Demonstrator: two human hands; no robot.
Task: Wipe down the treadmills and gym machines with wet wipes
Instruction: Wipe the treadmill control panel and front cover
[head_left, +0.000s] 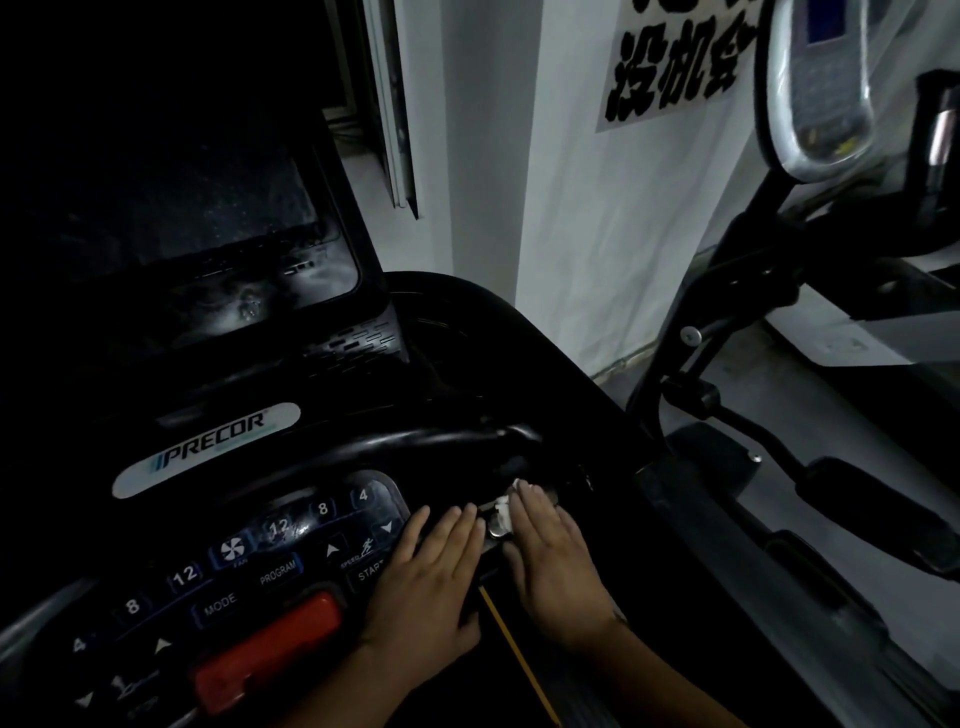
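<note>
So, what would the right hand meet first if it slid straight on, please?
Probably the curved black handlebar just beyond the wet wipe under the right hand, though the dim light leaves depth unclear.

Black Precor treadmill (332, 395), dim-lit, screen dark, keypad and red stop button (270, 644) facing up. White wet wipe (505, 506), crumpled, at console's right edge, just beside keypad. Second gym machine (810, 104), silver-grey console, upright beyond treadmill's right side.

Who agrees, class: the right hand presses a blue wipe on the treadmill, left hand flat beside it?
The wipe is white, not blue, as the head view shows. The right hand presses it on the treadmill, left hand flat beside it.
</note>
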